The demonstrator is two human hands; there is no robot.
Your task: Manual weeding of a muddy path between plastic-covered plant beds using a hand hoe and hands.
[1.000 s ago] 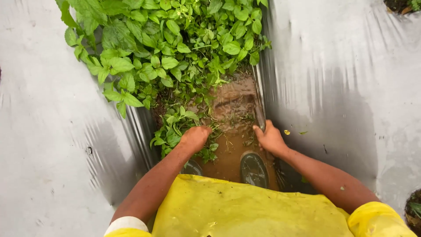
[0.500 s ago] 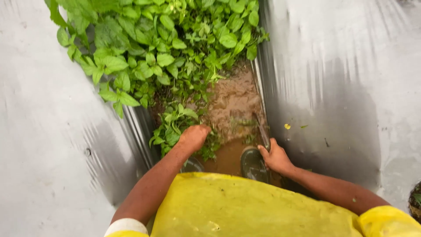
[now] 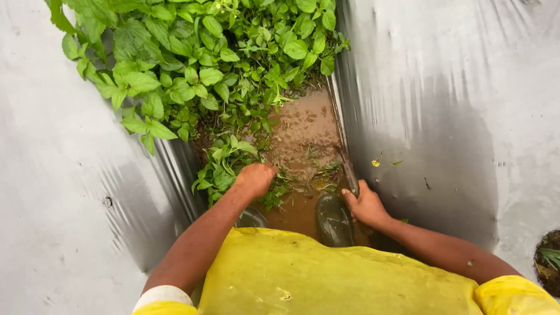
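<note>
I stand in a muddy furrow [image 3: 303, 125] between two beds covered with silver plastic sheet. My left hand [image 3: 255, 178] is closed around a clump of low green weeds [image 3: 224, 169] at the left side of the furrow. My right hand [image 3: 364, 205] grips the handle of a thin, mud-coated blade [image 3: 349, 170] that runs forward along the right edge of the furrow. Cut weed scraps [image 3: 324, 172] lie on the wet soil between my hands. My dark rubber boots [image 3: 334, 219] show just below the hands, above my yellow shirt.
A dense patch of taller leafy weeds [image 3: 198, 64] fills the furrow ahead. Plastic sheet rises on the left [image 3: 64, 192] and on the right [image 3: 455, 116]. A planting hole with a small plant [image 3: 548, 259] sits at the far right edge.
My right hand has drawn back toward my body with the blade. More bare mud shows ahead of it. My left hand has stayed on the weed clump.
</note>
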